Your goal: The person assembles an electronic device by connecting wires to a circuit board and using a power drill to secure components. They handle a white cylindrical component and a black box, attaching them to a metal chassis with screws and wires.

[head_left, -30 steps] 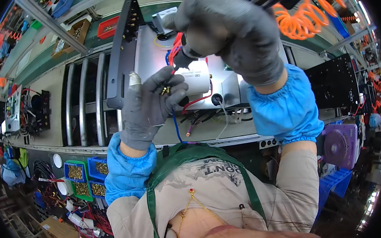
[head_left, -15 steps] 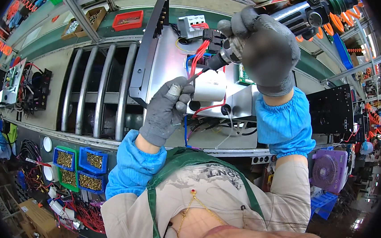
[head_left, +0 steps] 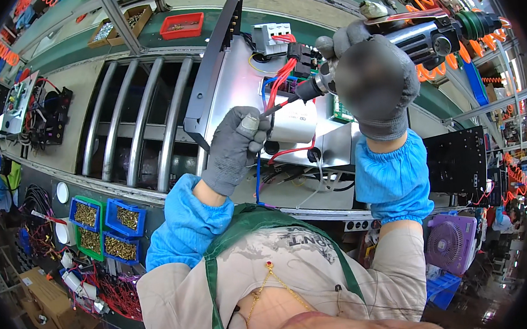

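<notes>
My right hand (head_left: 371, 82), in a grey glove, is wrapped round a pneumatic screwdriver (head_left: 417, 38) lying almost level, its bit aimed left and down. My gloved left hand (head_left: 235, 143) is closed with its fingertips at the tip of the bit (head_left: 277, 106); whether a screw sits between them is hidden. Both are over an open metal chassis (head_left: 225, 74) with a dark front panel (head_left: 210, 82). Inside it are a white cylinder (head_left: 294, 125), red wires (head_left: 281, 76), a grey breaker block (head_left: 272, 38) and a green circuit board (head_left: 340, 110). A blue wire (head_left: 258, 177) hangs below my left hand.
Left of the chassis run metal rollers (head_left: 139, 125). Blue and green bins (head_left: 121, 248) of brass-coloured fasteners stand at the near left. A red tray (head_left: 182, 26) lies on the far side. At the right are a black perforated panel (head_left: 458, 158) and a purple fan (head_left: 450, 244).
The view has shifted a little, so chassis and rollers appear slightly displaced. My two hands keep the same hold, with the bit still at my left fingertips.
</notes>
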Motion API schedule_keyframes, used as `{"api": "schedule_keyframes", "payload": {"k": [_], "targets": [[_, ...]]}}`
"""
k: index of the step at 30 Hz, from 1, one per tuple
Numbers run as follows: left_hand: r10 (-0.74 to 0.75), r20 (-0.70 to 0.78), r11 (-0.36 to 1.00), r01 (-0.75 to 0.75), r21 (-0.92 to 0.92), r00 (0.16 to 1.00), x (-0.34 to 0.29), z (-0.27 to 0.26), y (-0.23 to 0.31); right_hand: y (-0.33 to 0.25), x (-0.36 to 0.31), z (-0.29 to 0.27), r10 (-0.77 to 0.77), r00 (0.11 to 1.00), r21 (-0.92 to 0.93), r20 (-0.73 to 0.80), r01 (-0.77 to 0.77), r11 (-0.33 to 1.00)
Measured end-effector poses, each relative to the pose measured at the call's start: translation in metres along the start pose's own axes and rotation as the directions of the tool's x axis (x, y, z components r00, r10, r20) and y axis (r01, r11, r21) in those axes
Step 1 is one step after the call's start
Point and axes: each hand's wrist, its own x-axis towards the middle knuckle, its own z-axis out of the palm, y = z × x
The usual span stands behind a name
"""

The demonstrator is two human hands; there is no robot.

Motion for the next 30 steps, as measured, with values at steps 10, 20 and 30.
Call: {"api": "schedule_keyframes", "payload": {"k": [10,20,30], "targets": [[0.231,-0.016,0.882,-0.203,0.425,0.973,-0.018,-0.016,0.001,0.013,0.008,-0.004,-0.092,0.996,-0.039,0.002,0.092,0.995],[0.37,0.335,-0.02,-0.353,0.935,0.867,-0.026,-0.022,-0.002,0.032,0.035,0.024,0.079,0.996,-0.362,-0.048,-0.091,0.928],[0.433,0.393,-0.086,-0.396,0.914,0.812,-0.006,-0.026,-0.021,0.055,0.042,0.027,0.071,0.994,-0.394,-0.086,-0.1,0.914]]}}
